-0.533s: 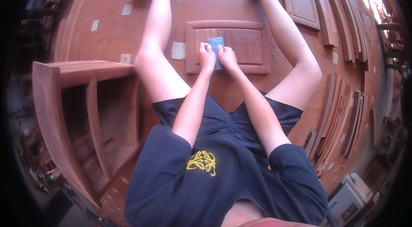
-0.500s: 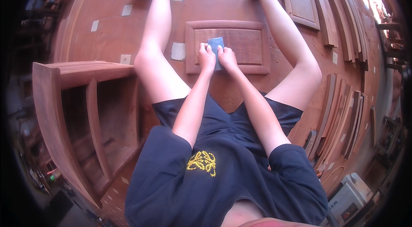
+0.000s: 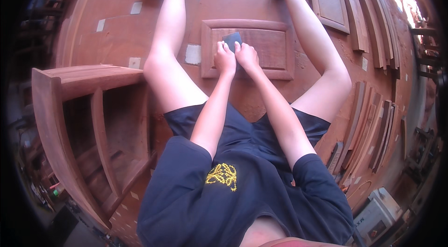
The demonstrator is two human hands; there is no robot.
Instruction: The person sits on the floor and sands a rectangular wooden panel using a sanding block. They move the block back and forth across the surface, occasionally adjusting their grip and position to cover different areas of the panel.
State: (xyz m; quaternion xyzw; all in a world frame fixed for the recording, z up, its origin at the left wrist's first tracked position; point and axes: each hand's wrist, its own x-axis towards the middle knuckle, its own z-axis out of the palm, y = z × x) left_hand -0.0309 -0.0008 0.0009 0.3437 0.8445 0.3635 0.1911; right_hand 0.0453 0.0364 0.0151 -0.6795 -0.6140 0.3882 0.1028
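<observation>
Both my hands grip a thin, flat grey scraper blade (image 3: 233,40) over a reddish-brown wooden panel with a raised frame (image 3: 273,50). My left hand (image 3: 225,59) is closed on the blade's left side. Closed on its right side is my right hand (image 3: 247,55), with both thumbs close together on the near face. The blade leans away from me, its upper end showing beyond the fingers. My hands cover its lower part, so I cannot tell how its edge meets the wood. The panel lies flat between my spread legs.
On the left stands an open wooden cabinet frame (image 3: 96,130). Another framed panel (image 3: 329,2) lies beyond my right leg, with long boards (image 3: 361,27) beside it. Several narrow wooden strips (image 3: 368,128) lie at the right, near a white box-like container (image 3: 378,214).
My hands have shifted slightly away from me, with the blade. The blade tilts differently and looks darker now, with less of its lower part showing. The panel has stayed in place.
</observation>
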